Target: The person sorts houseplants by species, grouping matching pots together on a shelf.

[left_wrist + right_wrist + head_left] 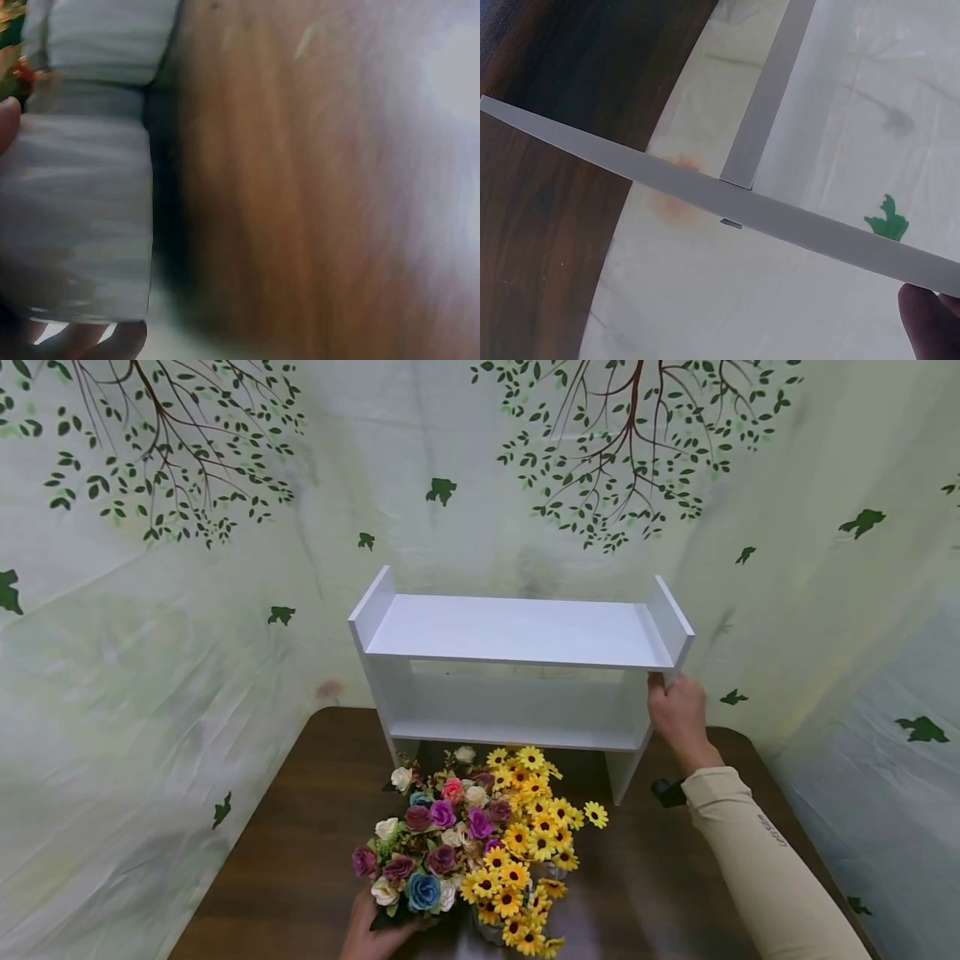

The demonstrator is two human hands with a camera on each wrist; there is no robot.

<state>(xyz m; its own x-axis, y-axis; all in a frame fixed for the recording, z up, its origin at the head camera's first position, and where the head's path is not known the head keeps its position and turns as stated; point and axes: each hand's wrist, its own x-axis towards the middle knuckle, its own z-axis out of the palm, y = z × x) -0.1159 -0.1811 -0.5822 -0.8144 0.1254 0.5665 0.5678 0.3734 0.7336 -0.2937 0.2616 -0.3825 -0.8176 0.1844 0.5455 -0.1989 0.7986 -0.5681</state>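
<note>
A white two-tier shelf (517, 631) stands at the back of the brown table. My right hand (681, 717) grips its right side panel just below the upper board; in the right wrist view fingertips touch the panel's edge (802, 225). At the front, my left hand (378, 931) holds a pot of mixed artificial roses (423, 892) from below left. In the left wrist view, its fingers and thumb are round the pale pot (75, 217). Yellow daisy-like flowers (536, 843) stand against the roses on the right, and a second pale pot (105, 37) touches the held one.
The brown table (285, 852) has rounded back corners. Behind and beside it hangs a pale cloth backdrop (480, 460) with printed branches and leaves. The flowers stand close before the shelf's lower board (517, 735) and partly cover it.
</note>
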